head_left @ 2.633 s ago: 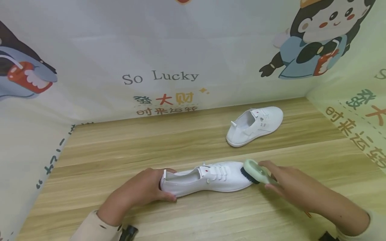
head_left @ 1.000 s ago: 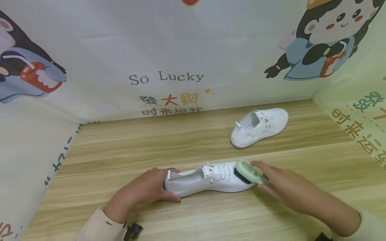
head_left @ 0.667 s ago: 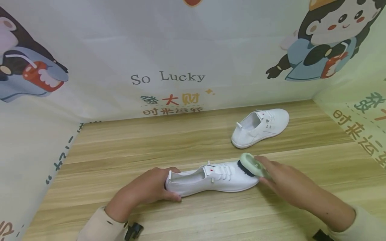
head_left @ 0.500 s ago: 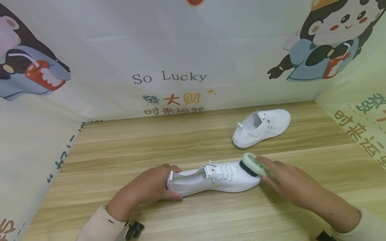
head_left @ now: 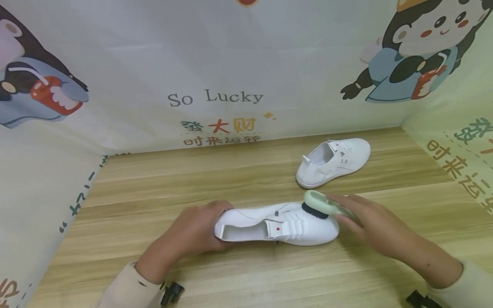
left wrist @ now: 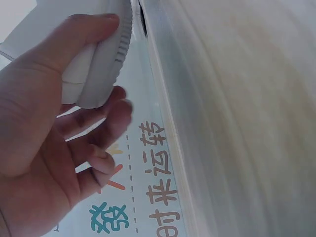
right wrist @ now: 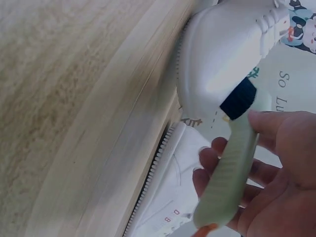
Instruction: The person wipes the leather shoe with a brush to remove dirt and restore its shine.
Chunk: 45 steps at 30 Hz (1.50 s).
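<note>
A white lace-up shoe lies lengthwise before me, toe to the right, rolled so its opening faces me. My left hand grips it by the heel. In the left wrist view the thumb presses on the sole edge of the shoe, other fingers curling behind. My right hand holds a pale green brush by its handle. Its dark bristles meet the far side of the toe. The right wrist view shows fingers wrapped around the ribbed handle, which has an orange loop at its end.
A second white shoe stands farther back on the right of the wood-grain table. Printed white sheets with cartoon figures and lettering wall in the back and both sides.
The left hand has rolled the shoe toward me, so its far side now faces up. The brush, moved back and forth over the toe earlier, has shifted slightly left and away.
</note>
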Each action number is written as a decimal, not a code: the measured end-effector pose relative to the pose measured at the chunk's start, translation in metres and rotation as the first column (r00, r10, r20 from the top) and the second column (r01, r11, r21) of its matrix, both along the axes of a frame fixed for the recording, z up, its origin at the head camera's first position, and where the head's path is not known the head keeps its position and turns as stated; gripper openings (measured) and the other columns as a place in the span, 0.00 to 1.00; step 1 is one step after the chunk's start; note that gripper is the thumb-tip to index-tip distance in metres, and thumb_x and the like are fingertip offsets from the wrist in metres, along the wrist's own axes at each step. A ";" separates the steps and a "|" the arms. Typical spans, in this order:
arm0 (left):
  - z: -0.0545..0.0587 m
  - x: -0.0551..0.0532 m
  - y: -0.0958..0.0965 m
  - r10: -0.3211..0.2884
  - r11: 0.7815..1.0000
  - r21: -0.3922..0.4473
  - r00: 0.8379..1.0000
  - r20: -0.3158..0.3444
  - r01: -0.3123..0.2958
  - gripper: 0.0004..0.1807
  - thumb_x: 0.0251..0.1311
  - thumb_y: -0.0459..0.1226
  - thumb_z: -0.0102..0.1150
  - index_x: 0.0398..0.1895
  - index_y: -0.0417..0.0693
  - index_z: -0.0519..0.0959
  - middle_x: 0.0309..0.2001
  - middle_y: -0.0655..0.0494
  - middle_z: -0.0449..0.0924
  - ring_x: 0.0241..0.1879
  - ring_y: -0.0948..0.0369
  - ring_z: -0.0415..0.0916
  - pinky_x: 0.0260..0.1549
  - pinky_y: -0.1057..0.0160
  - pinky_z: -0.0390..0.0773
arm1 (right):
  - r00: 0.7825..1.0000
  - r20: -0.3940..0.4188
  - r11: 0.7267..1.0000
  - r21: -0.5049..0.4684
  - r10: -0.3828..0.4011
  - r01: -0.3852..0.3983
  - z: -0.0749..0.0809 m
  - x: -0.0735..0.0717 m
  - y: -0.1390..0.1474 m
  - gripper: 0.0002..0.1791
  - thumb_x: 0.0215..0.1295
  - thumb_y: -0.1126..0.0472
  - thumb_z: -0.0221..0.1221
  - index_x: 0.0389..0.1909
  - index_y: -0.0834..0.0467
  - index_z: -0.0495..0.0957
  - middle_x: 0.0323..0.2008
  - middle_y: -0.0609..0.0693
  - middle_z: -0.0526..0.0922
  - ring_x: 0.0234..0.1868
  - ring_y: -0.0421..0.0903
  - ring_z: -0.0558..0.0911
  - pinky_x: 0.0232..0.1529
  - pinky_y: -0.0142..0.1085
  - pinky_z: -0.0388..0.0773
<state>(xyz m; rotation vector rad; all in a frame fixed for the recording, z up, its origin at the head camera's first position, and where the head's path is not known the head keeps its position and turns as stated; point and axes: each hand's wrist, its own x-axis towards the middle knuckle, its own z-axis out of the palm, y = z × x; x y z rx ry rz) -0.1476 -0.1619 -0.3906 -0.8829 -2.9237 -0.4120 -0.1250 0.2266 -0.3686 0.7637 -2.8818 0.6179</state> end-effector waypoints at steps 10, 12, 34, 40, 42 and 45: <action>0.000 0.001 0.004 -0.015 0.999 -0.037 0.967 -0.254 0.006 0.38 0.32 0.45 0.82 0.52 0.52 0.75 0.46 0.58 0.83 0.28 0.60 0.81 0.24 0.60 0.78 | 0.983 -0.174 0.998 -0.025 0.052 -0.057 0.002 -0.006 -0.004 0.29 0.65 0.65 0.65 0.67 0.52 0.73 0.53 0.55 0.83 0.51 0.54 0.83 0.47 0.51 0.81; 0.000 0.001 0.005 -0.007 0.999 -0.039 0.962 -0.273 -0.003 0.37 0.34 0.43 0.81 0.53 0.51 0.75 0.47 0.57 0.83 0.28 0.60 0.81 0.23 0.60 0.78 | 0.977 -0.208 0.998 -0.022 0.046 -0.052 0.002 -0.008 -0.005 0.31 0.63 0.65 0.66 0.67 0.51 0.73 0.50 0.54 0.83 0.48 0.50 0.82 0.44 0.48 0.81; 0.003 -0.003 -0.014 -0.173 0.913 0.407 0.924 0.341 0.021 0.46 0.54 0.20 0.58 0.75 0.62 0.61 0.66 0.51 0.68 0.52 0.57 0.70 0.44 0.65 0.78 | 0.982 -0.160 0.994 -0.022 0.102 -0.107 0.003 -0.010 -0.017 0.30 0.65 0.64 0.65 0.67 0.47 0.73 0.49 0.47 0.81 0.46 0.42 0.78 0.43 0.41 0.79; 0.006 -0.005 -0.022 -0.256 0.835 0.545 0.826 0.503 -0.073 0.33 0.66 0.24 0.39 0.74 0.53 0.65 0.69 0.45 0.64 0.51 0.54 0.73 0.42 0.57 0.83 | 0.972 -0.203 0.993 0.009 0.115 -0.116 0.005 -0.005 -0.017 0.31 0.63 0.63 0.66 0.67 0.45 0.73 0.50 0.46 0.80 0.47 0.40 0.78 0.43 0.41 0.79; 0.006 -0.007 -0.022 -0.258 0.828 0.553 0.813 0.523 -0.093 0.26 0.75 0.30 0.35 0.72 0.52 0.67 0.68 0.44 0.67 0.51 0.54 0.74 0.43 0.57 0.83 | 0.958 -0.255 0.991 0.016 0.134 -0.134 0.006 -0.003 -0.015 0.29 0.65 0.61 0.66 0.66 0.46 0.74 0.49 0.46 0.81 0.46 0.41 0.78 0.43 0.40 0.79; 0.004 -0.010 -0.020 -0.222 0.854 0.513 0.829 0.514 -0.090 0.21 0.80 0.37 0.34 0.70 0.55 0.69 0.67 0.49 0.71 0.55 0.56 0.74 0.51 0.58 0.79 | 0.927 -0.343 0.988 0.027 0.154 -0.155 0.008 -0.002 -0.011 0.22 0.74 0.47 0.55 0.65 0.48 0.76 0.49 0.47 0.82 0.46 0.43 0.79 0.41 0.40 0.80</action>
